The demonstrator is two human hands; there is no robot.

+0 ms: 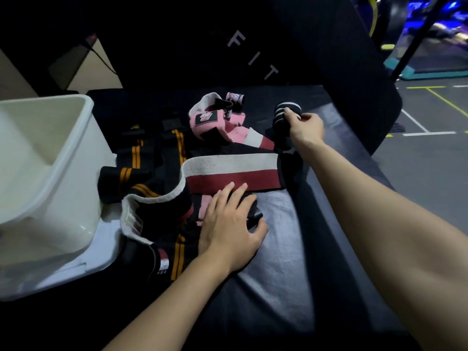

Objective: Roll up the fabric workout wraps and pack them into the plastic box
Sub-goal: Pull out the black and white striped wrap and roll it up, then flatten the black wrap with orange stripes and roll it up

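- left hand (231,224), nearest: fingers spread flat, pressing on the loose end of the white-and-maroon wrap (228,171); gripping nothing.
- right hand (305,127), farther out: thumb and fingers pinched on a rolled black wrap with pale stripes (285,115), near the far edge of the dark padded bench (316,249).
- heaped between both hands: pink wraps (215,120) and black wraps with orange stripes (157,171), unrolled and overlapping.
- plastic box (50,158) at the left, white, just beside the heap; inside looks bare where visible.
- likely handling: light, limp, stretchy fabric, slightly grippy, not fragile; no shape held unless rolled tight.
- best hold, probably: one end pinned flat, roll started from the other end, finished roll taken around its middle to prevent unwinding.
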